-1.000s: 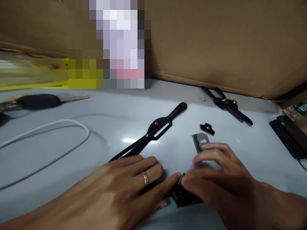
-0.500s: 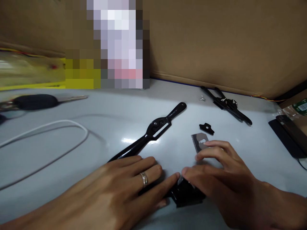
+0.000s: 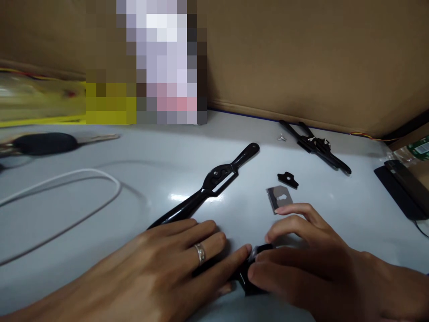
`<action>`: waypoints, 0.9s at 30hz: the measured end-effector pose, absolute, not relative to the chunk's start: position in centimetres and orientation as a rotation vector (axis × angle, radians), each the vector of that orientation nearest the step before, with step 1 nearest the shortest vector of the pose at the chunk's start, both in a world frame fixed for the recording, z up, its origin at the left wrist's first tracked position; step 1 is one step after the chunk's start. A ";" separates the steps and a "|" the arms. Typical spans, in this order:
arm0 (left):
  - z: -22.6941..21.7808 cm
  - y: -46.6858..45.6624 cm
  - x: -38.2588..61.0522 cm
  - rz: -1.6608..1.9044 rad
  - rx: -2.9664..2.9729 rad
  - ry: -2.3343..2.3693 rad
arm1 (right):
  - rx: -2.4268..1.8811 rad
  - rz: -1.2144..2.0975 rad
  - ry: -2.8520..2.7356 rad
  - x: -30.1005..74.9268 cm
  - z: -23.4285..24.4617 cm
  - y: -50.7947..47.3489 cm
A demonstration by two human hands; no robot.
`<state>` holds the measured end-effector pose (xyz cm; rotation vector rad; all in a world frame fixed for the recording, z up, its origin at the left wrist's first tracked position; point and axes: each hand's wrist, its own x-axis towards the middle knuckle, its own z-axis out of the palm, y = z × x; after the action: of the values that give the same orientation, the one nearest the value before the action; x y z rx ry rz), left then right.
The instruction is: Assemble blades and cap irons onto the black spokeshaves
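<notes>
My left hand (image 3: 174, 264), with a ring on one finger, is wrapped over the handle of a black spokeshave (image 3: 244, 281) low in the view. Its index fingertip presses near a small shiny part at the tool's middle. My right hand (image 3: 311, 259) has its thumb and fingers closed about that same middle section, which they largely hide. Just beyond the right fingertips lies a flat metal blade (image 3: 280, 197) with a keyhole slot. Above the blade is a small black cap plate (image 3: 287, 180) with a hole.
A second black spokeshave body (image 3: 219, 176) lies beyond my left hand. Farther back are more black spokeshaves (image 3: 318, 147) and a small silver screw (image 3: 281, 137). Keys (image 3: 45, 144) and a white cable (image 3: 114, 179) lie left, a dark phone-like object (image 3: 405, 188) right. Cardboard (image 3: 318, 58) walls the back.
My right hand has drawn down off the blade, and its fingers have closed in on the spokeshave's middle. My left hand stays nearly still.
</notes>
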<state>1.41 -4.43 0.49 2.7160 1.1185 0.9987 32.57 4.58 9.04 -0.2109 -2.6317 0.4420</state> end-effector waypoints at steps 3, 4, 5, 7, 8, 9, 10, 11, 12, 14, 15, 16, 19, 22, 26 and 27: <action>0.3 -4.4 1.6 1.049 2.714 1.121 | -0.350 0.450 -2.660 32.4 8.7 4.2; 0.2 -4.4 1.7 1.059 2.717 1.124 | -0.421 0.420 -2.679 32.4 8.6 4.0; 0.1 -4.4 1.7 1.057 2.723 1.126 | -0.473 0.377 -2.693 32.3 8.4 3.8; 0.0 -4.4 1.5 1.038 2.734 1.131 | -0.504 0.314 -2.714 32.2 8.1 3.6; 0.0 -4.5 1.4 1.029 2.735 1.130 | -0.492 0.321 -2.728 32.2 8.0 3.6; -0.1 -4.6 1.3 1.017 2.730 1.129 | -0.478 0.359 -2.739 32.2 8.0 3.6; -0.1 -4.7 1.2 1.010 2.724 1.131 | -0.476 0.423 -2.749 32.1 8.0 3.6; -0.1 -4.8 1.1 1.017 2.721 1.131 | -0.495 0.501 -2.748 32.1 8.0 3.7; -0.2 -4.8 1.1 1.031 2.718 1.130 | -0.525 0.585 -2.732 32.0 8.1 3.7; -0.2 -4.9 1.2 1.070 2.716 1.122 | -0.567 0.739 -2.661 31.9 8.3 3.7; -0.2 -4.9 1.3 1.086 2.720 1.119 | -0.567 0.794 -2.612 31.7 8.4 3.6; -0.2 -4.9 1.3 1.088 2.727 1.118 | -0.553 0.822 -2.566 31.6 8.4 3.6; 0.1 -4.8 1.2 1.035 2.767 1.117 | -0.558 0.702 -2.563 31.4 8.5 4.0; 0.4 -4.3 0.8 0.963 2.716 1.097 | -0.708 0.321 -2.592 32.2 8.7 5.8; 0.2 -4.2 0.2 0.984 2.475 1.186 | -0.962 -0.060 -2.444 35.3 9.0 10.5; -0.1 -4.4 0.0 1.021 2.472 1.228 | -1.121 -0.135 -2.429 36.2 9.0 11.7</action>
<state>0.04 -4.45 -0.07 2.4721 1.2282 1.0213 36.21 11.73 9.00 -1.1215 -2.4290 -0.1351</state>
